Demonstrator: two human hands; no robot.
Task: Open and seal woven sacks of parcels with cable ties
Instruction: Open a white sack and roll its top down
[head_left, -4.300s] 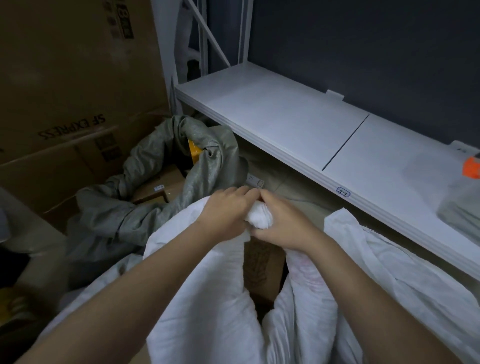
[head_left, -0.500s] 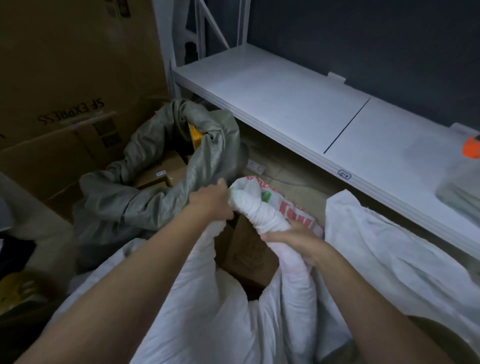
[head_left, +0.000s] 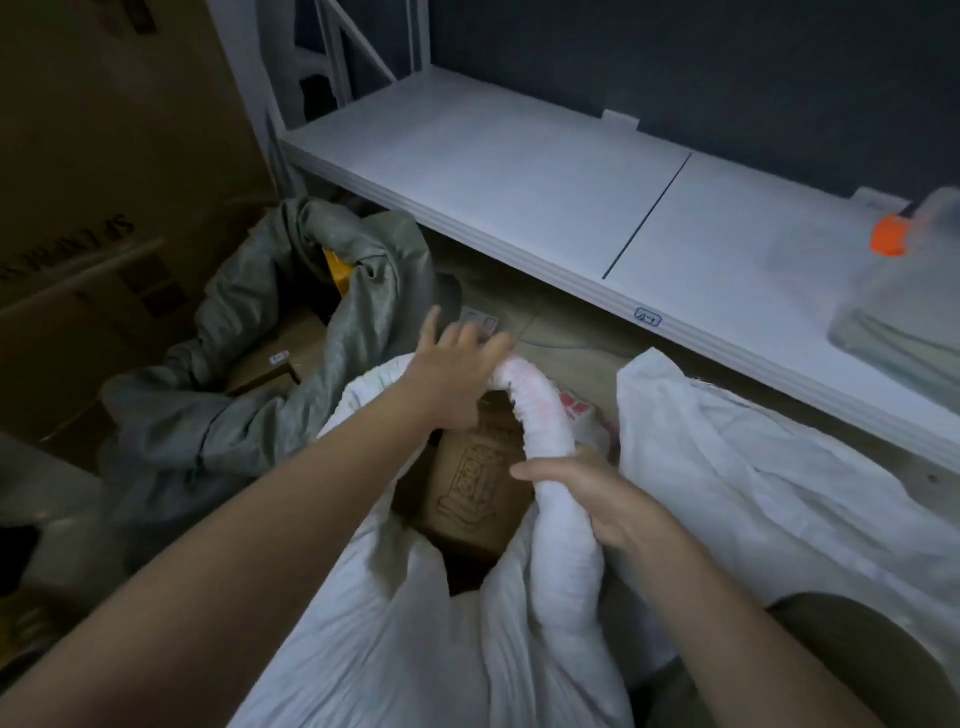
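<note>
A white woven sack (head_left: 374, 613) stands open in front of me, its rim rolled down into a thick band (head_left: 540, 415). A brown cardboard parcel (head_left: 472, 483) shows inside the mouth. My left hand (head_left: 457, 374) lies over the far part of the rolled rim with its fingers spread and mostly straight. My right hand (head_left: 597, 499) grips the rolled rim on the near right side, fingers curled round it. No cable tie is in sight.
A grey woven sack (head_left: 249, 374) with boxes inside lies open at the left. A second white sack (head_left: 769, 493) lies at the right. A white metal shelf (head_left: 519, 182) runs across the back, holding a bag with an orange part (head_left: 891, 241). Large cardboard boxes (head_left: 104, 182) stand at the left.
My left hand has let go of the rim and spread its fingers over it. The rim is rolled further down and the mouth wider. My right hand keeps its grip.
</note>
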